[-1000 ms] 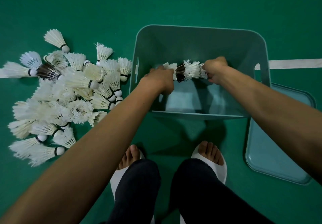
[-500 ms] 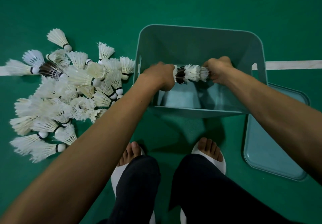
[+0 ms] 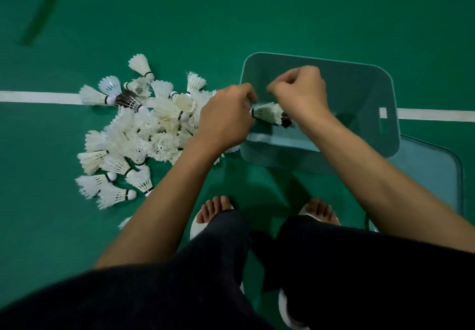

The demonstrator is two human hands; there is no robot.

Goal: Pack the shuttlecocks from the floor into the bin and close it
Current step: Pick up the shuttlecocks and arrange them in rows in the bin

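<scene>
A teal plastic bin (image 3: 359, 78) stands open on the green floor. Over its left half, my left hand (image 3: 226, 116) and my right hand (image 3: 300, 93) hold a short stack of nested shuttlecocks (image 3: 268, 113) between them. The left hand grips its cork end; the right hand's fingers are closed over the feather end, which shows a dark shuttlecock. A heap of white shuttlecocks (image 3: 133, 134) lies on the floor left of the bin, some hidden behind my left hand.
The bin's teal lid (image 3: 434, 170) lies flat on the floor right of the bin. A white court line (image 3: 38, 97) crosses the floor behind the heap and bin. My feet in white slippers (image 3: 213, 211) stand just in front of the bin.
The view has pulled back and up. My hands have come closer together and shifted toward the bin's left side. The visible stack between them is shorter.
</scene>
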